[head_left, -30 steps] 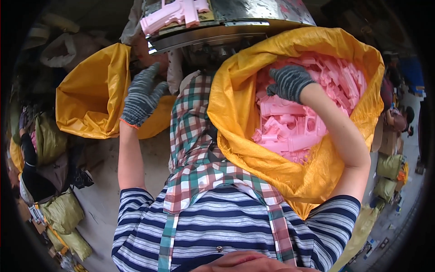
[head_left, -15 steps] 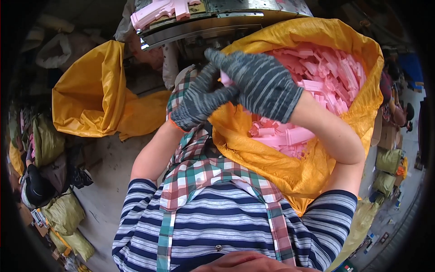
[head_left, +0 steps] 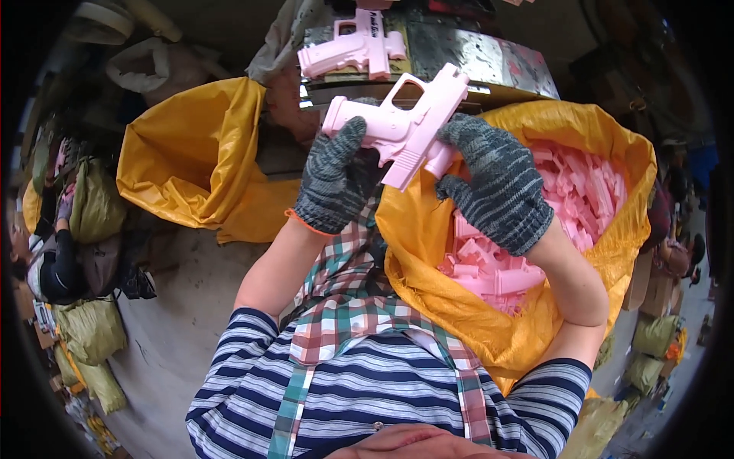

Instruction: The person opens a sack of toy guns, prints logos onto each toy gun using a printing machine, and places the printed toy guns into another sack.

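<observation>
A pink plastic toy pistol (head_left: 428,130) is up in front of me, its barrel end pointing to the far right. My left hand (head_left: 327,187), in a dark grey striped knit glove, is closed around its grip, thumb on top. On the other side my right hand (head_left: 501,183), gloved alike, pinches the pistol near a short round part under the barrel; some of its fingertips are hidden behind the toy. Just beyond, a second pink toy pistol (head_left: 355,50) with dark printing lies on a metal-edged bench (head_left: 482,53).
Below my right forearm stands a yellow woven sack (head_left: 428,237), full of pink plastic pieces (head_left: 585,195). Another yellow sack (head_left: 172,164) gapes at the left. Further left a person (head_left: 57,260) works among greenish sacks (head_left: 90,333). More sacks and boxes sit at far right.
My hands have moved apart, bringing the toy pistol into plain sight; before, they covered nearly all of the pink thing between them. The view has shifted, showing more of the bench.
</observation>
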A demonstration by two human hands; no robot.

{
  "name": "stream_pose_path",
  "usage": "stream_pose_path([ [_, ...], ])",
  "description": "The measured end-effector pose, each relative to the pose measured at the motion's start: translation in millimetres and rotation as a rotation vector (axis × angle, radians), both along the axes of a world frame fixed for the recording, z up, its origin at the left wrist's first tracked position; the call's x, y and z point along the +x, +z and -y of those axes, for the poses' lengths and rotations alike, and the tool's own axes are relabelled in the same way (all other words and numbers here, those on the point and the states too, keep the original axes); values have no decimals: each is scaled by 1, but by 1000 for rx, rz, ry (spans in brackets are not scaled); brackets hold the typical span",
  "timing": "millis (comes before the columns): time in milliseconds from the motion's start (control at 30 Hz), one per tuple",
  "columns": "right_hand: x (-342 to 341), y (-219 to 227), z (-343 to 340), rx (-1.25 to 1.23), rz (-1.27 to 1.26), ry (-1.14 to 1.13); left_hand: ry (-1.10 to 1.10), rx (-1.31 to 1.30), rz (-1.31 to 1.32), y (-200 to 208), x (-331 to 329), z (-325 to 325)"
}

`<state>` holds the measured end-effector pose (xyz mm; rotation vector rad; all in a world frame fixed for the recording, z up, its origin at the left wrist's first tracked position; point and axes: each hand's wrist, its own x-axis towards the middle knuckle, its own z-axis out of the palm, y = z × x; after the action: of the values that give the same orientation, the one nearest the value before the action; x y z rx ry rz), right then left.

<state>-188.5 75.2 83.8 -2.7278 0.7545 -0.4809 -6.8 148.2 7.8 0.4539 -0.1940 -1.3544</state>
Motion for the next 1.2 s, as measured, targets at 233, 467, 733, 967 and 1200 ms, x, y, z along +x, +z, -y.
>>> stream_pose_path([
  [233, 5, -4, 35, -75, 293, -47, 327, -45, 331, -9, 12, 33],
  [467, -12, 6, 62, 112, 304, -5, 287, 229, 2233, 29, 102, 75],
  [733, 20, -8, 71, 320, 324, 42, 852, -49, 2597, 11, 100, 49],
  [967, 72, -43, 118, 20, 224, 129, 1119, 810, 2596, -34, 179, -64],
  [1200, 57, -18, 107, -51, 162, 165, 594, 506, 2123, -44, 156, -72],
])
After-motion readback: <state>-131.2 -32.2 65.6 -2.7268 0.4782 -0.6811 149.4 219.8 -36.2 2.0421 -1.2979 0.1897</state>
